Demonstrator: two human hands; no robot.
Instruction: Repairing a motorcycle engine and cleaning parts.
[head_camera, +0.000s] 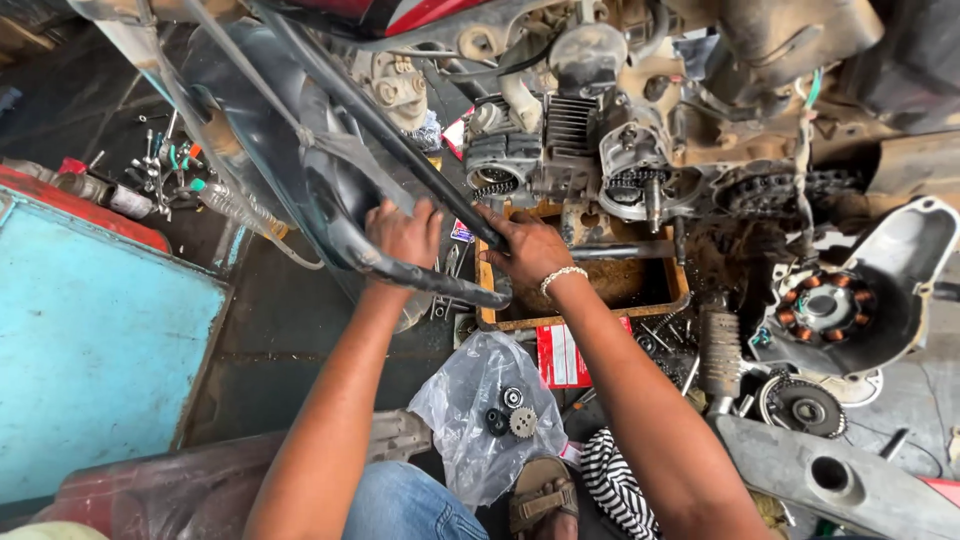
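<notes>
My left hand (402, 240) grips the curved lower edge of a dark plastic motorcycle body panel (300, 170). My right hand (525, 250), with a white bead bracelet on the wrist, holds a black frame tube (420, 160) that runs diagonally from the upper left. Both hands are just in front of the opened engine (570, 140), whose side covers are off, showing gears and cooling fins. Under the engine sits a rusty metal drip tray (640, 300) with oily liquid.
A clear plastic bag (470, 410) with small gears lies near my knee and sandalled foot. An engine side cover with a copper-coil stator (830, 305) lies at right. Loose tools (165, 165) lie upper left by a blue board (90, 350). A red packet (560, 355) lies below the tray.
</notes>
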